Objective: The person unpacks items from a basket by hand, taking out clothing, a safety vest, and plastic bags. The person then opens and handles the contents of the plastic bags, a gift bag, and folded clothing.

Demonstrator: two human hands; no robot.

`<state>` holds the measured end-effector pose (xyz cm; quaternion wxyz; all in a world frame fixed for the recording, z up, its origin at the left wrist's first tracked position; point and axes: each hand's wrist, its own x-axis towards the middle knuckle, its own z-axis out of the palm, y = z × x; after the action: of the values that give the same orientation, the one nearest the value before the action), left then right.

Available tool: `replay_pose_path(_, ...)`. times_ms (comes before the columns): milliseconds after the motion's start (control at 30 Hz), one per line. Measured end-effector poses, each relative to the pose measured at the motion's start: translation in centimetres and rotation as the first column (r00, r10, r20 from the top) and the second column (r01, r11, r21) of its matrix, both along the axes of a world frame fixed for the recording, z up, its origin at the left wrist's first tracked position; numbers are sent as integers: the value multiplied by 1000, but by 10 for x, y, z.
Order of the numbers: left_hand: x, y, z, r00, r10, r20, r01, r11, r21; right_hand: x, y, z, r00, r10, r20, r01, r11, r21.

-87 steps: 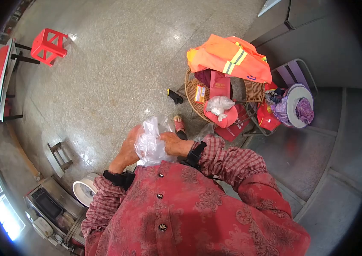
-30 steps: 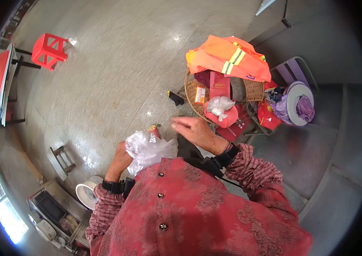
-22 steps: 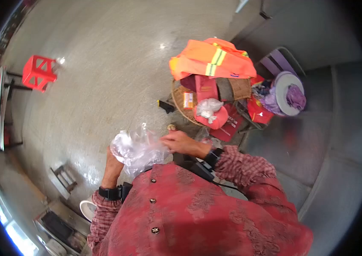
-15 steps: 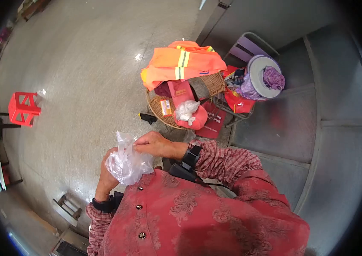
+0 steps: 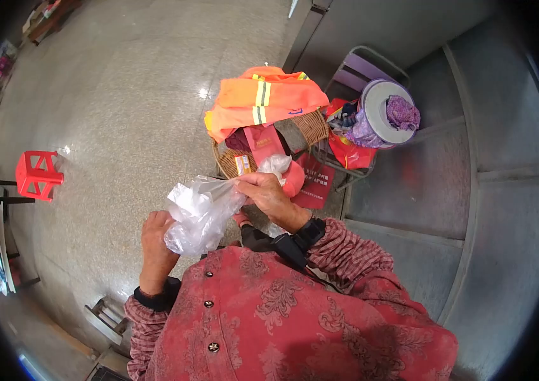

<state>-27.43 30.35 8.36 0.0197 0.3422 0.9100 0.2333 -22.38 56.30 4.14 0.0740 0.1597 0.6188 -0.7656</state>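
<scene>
A crumpled, clear plastic bag (image 5: 199, 219) is stretched between my two hands in front of my red patterned shirt. My right hand (image 5: 274, 200) pinches the bag's upper right edge between thumb and fingers. On the bag's left side is my left hand (image 5: 157, 247), its fingers curled against the plastic and partly hidden by it. Beyond my right hand, a wicker chair (image 5: 314, 127) bears an orange reflective vest (image 5: 266, 98), a red booklet (image 5: 264, 141), a small orange-and-white box (image 5: 242, 164) and a pink-red item (image 5: 293, 179) with another plastic bag (image 5: 274, 164) on it.
A folding chair (image 5: 359, 71) at the right holds a round white-lidded container (image 5: 377, 105) with purple cloth and red bags. A red stool (image 5: 39, 174) and a table (image 5: 0, 235) stand left; a small wooden stool (image 5: 107, 319) is lower left. Metal panels (image 5: 409, 184) line the right.
My right hand has moved right and up, pulling the bag's edge outward, so the bag is spread wider. The view has swung right, so the chairs appear further left.
</scene>
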Motion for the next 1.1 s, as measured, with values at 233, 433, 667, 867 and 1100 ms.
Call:
replay_pose_path(233, 10, 10, 1, 968, -152, -202, 147, 988, -36, -22, -31, 4, 877, 421, -232, -361, 895, 262)
replay_pose_path(433, 15, -10, -17, 976, -60, -209, 24, 985, -173, -28, -10, 0, 942, 298, -156, -285, 953, 100)
replay_pose_path(667, 0, -68, -11, 950, 244, -192, -266, 959, -95, -26, 142, -20, 996, -86, -23, 88, 950, 301)
replay_pose_path(867, 3, -78, -38, 933, 274, 234, -306, 946, 110, 11, 187, -22, 946, -319, 61, 232, 793, 563)
replay_pose_path(1100, 3, -47, -36, 788, 162, 593, -312, 937, 158, 33, 54, -60, 959, 90, 268, -161, 954, 254)
